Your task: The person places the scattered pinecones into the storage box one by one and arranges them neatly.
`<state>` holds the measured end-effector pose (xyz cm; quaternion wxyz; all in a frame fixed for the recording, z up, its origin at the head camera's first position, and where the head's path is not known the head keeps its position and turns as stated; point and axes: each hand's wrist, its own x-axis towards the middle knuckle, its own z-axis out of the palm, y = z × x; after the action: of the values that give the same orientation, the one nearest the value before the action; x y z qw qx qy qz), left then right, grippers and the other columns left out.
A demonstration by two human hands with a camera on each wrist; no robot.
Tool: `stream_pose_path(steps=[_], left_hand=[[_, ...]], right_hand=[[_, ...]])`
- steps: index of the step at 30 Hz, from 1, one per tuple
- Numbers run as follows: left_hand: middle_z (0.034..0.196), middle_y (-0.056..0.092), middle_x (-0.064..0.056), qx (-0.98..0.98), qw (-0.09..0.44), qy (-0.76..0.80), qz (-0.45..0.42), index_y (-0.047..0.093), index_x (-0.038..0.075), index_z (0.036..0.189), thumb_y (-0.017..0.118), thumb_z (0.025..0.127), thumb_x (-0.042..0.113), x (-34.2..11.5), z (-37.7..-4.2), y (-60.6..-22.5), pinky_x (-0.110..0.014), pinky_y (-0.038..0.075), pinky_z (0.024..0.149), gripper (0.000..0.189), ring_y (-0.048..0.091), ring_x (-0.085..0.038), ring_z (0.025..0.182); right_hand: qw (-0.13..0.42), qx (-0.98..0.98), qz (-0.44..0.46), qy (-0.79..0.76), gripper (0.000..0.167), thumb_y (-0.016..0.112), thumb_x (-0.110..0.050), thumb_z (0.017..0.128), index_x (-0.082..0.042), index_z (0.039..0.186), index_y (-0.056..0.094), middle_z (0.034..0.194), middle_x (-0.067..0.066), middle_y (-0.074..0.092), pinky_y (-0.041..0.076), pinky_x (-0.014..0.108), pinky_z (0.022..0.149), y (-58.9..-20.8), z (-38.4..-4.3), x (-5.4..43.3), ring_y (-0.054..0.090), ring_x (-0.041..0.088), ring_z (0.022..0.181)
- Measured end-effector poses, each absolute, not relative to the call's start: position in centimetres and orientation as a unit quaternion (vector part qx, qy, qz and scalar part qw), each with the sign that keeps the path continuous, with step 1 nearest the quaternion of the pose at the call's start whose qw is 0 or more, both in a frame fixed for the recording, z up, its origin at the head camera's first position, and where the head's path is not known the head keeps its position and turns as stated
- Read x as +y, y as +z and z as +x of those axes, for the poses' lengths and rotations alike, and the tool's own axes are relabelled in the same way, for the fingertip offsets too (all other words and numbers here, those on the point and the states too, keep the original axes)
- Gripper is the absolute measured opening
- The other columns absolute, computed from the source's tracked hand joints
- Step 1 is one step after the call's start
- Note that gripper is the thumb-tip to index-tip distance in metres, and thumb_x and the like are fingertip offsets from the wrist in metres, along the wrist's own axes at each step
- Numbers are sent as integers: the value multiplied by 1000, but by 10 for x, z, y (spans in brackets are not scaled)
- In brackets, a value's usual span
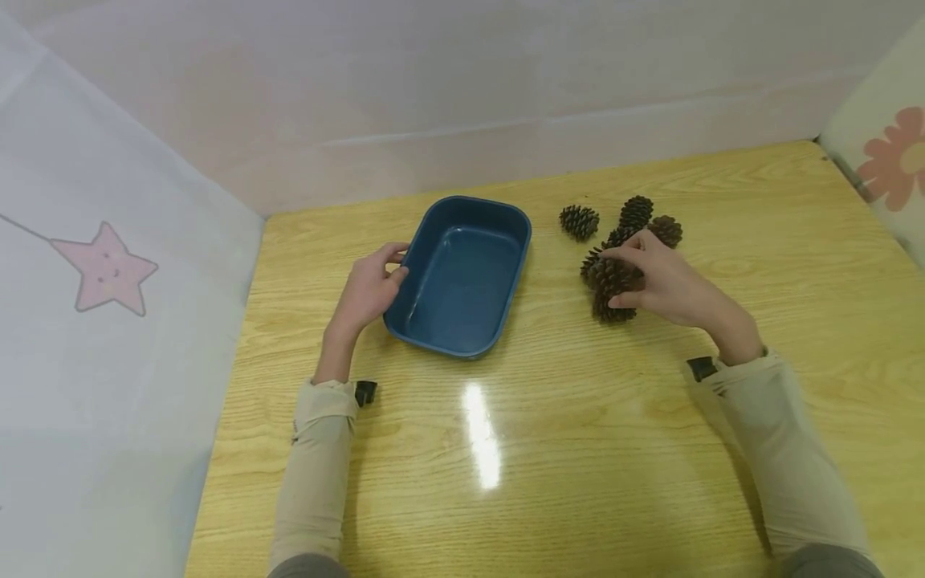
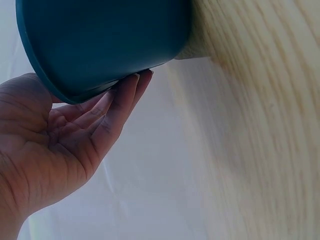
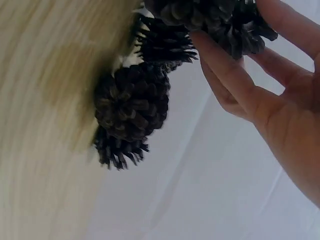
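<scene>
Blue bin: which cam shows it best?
Head view: the blue bin shows nearly whole, with its rim, inner walls and floor; the left hand covers only a bit of its edge. Left wrist view: just part of the outer wall and rim, cut off by the frame. Right wrist view: none of it.

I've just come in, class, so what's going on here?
Someone's left hand grips the left side of a blue bin, which sits on a wooden table. The right hand pinches a pine cone; whether it is off the table is hard to tell. More cones are bunched just beyond that hand, and a lone cone lies apart, nearer the bin. All the cones in sight are outside the bin.
</scene>
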<state>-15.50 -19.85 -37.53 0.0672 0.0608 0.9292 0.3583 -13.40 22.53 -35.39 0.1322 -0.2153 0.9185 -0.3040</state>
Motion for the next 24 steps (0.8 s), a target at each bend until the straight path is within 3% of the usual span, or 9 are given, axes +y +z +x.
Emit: stream_pose_path(steps=[3, 9, 14, 24], left_hand=[[141, 60, -23, 929, 72, 359, 59, 52, 5, 151, 53, 108, 11, -199, -155, -375, -47, 55, 81, 43, 68, -37, 101], [142, 59, -22, 928, 75, 359, 59, 51, 5, 151, 53, 109, 12, -199, -155, -374, -46, 55, 80, 43, 68, -37, 100], [142, 59, -23, 929, 71, 357, 65, 52, 5, 151, 52, 109, 12, -199, -155, -374, -45, 54, 77, 42, 67, -35, 96], [142, 60, -23, 929, 75, 353, 87, 52, 6, 151, 51, 110, 10, -199, -156, -375, -48, 54, 83, 42, 67, -40, 109]], right_hand=[[132, 917, -204, -317, 63, 79, -13, 94, 2, 148, 52, 122, 24, 44, 45, 43, 72, -356, -135, 229, 51, 27, 78], [142, 904, -160, -369, 60, 71, -30, 100, 1, 148, 51, 142, 27, 47, 50, 59, 92, -349, -134, 238, 56, 41, 117], [151, 906, -147, -368, 62, 66, -39, 103, -1, 150, 49, 137, 25, 58, 50, 60, 95, -343, -135, 238, 59, 41, 119], [136, 880, -121, -438, 62, 66, -34, 104, -6, 154, 44, 153, 21, 46, 37, 60, 109, -344, -135, 242, 43, 40, 141]])
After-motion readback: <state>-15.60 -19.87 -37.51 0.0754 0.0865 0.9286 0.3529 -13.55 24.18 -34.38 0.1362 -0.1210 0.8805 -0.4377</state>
